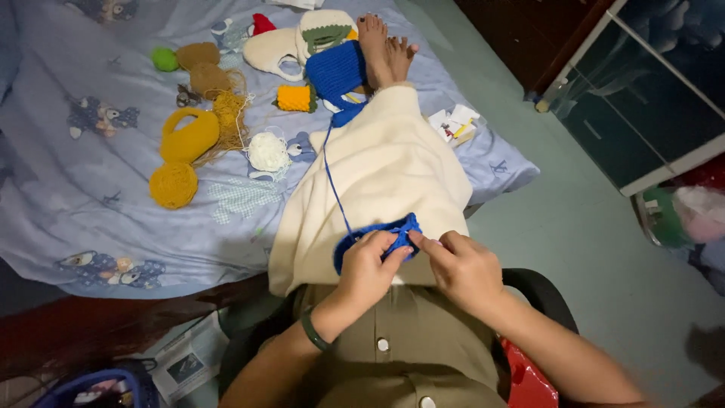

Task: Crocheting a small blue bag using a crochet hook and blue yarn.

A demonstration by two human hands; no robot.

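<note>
Far left, on my blue patterned bedsheet (pixel 68 196), lie a green yarn ball (pixel 164 59), two brown crocheted pieces (pixel 202 66), a mustard crocheted bag (pixel 189 136) and a mustard yarn ball (pixel 173 185) just below it. Further right sit a white yarn ball (pixel 268 151), a small orange-and-green crocheted piece (pixel 295 98), a cream crocheted bag (pixel 276 50) and a blue crocheted piece (pixel 336 72) beside my bare feet (pixel 384 49). A blue yarn strand (pixel 332 181) runs from there down across my cream-covered legs (pixel 385 174) to the blue crochet work (pixel 377 236) resting on my lap. My left hand (pixel 368 270), a green band at its wrist, pinches the work's near edge; my right hand (pixel 462 268) meets it, fingertips closed on the same piece, so the two hands are together and touching. At far right stands a glass-fronted cabinet (pixel 642 98) on the pale green floor (pixel 604 257).
</note>
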